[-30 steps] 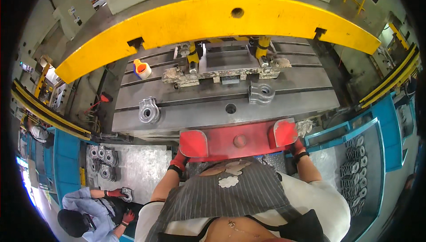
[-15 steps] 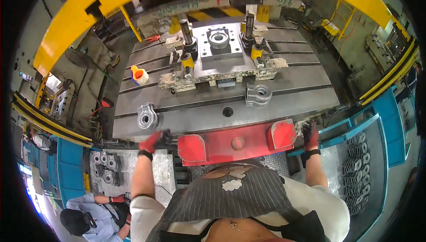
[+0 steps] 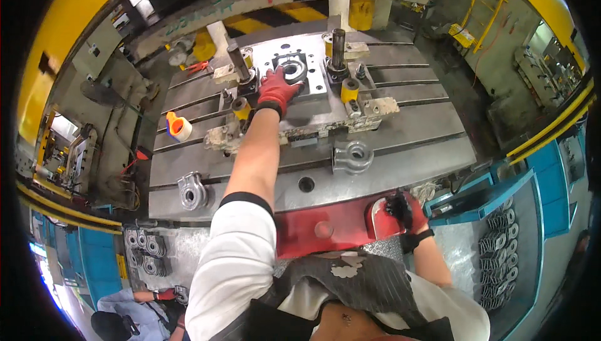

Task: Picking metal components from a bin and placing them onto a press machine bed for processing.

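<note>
My left hand (image 3: 279, 89), in a red glove with a dark wristband, reaches over the die and closes on the near left side of a ring-shaped metal part (image 3: 292, 72). That part sits on the bright square plate (image 3: 318, 84) of the die, between two upright guide posts. My right hand (image 3: 405, 211), gloved red with black finger coating, is over the right end of a red control panel (image 3: 322, 225). Its dark fingers blend together, so their pose is unclear. Two similar ring-shaped metal parts lie on the press bed, one at front left (image 3: 191, 192), another (image 3: 353, 157) nearer the middle.
A white-and-orange tape roll (image 3: 180, 128) rests at the bed's left. Stacked metal parts fill a blue-edged bin (image 3: 532, 241) at right; more (image 3: 148, 250) lie on a left table. Another person (image 3: 134, 316) handles a part at lower left. Yellow press framing curves overhead.
My left hand has gone from beside the red panel up and forward onto the ring part in the die. The right hand has moved in over the panel's right end. My view has shifted.
</note>
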{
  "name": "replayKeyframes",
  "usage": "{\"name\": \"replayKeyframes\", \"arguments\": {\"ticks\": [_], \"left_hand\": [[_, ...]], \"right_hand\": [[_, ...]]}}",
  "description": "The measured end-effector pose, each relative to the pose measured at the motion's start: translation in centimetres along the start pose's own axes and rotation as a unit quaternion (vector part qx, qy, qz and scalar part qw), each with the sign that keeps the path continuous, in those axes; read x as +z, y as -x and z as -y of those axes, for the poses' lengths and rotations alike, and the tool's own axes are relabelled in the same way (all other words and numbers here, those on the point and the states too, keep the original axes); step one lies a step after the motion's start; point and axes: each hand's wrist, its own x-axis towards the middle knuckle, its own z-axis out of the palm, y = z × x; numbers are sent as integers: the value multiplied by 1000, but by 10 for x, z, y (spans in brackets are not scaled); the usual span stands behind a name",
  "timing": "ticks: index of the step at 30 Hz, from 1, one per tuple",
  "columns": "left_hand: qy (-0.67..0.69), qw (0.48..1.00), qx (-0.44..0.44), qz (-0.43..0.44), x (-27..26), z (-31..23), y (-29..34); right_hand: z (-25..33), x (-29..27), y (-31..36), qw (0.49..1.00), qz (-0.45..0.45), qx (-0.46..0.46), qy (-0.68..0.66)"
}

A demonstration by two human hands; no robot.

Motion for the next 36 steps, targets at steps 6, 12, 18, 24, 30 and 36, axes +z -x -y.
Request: {"name": "replayKeyframes", "arguments": {"ticks": [6, 12, 18, 24, 30, 36], "left_hand": [[-50, 988, -125, 74, 26, -50, -49], [-62, 987, -143, 47, 40, -41, -67], [26, 992, -113, -46, 16, -39, -61], [868, 284, 212, 347, -10, 41, 3], [925, 226, 57, 301, -106, 76, 168], [840, 529, -13, 118, -123, 153, 242]], "right_hand": [[-26, -36, -15, 992, -12, -74, 97], [-6, 11, -1, 995, -80, -14, -64], [-8, 9, -4, 994, -93, -23, -56], [-9, 15, -3, 947, -29, -162, 275], [-10, 21, -7, 988, -80, -99, 92], [-12, 21, -11, 985, -110, -107, 83]]}}
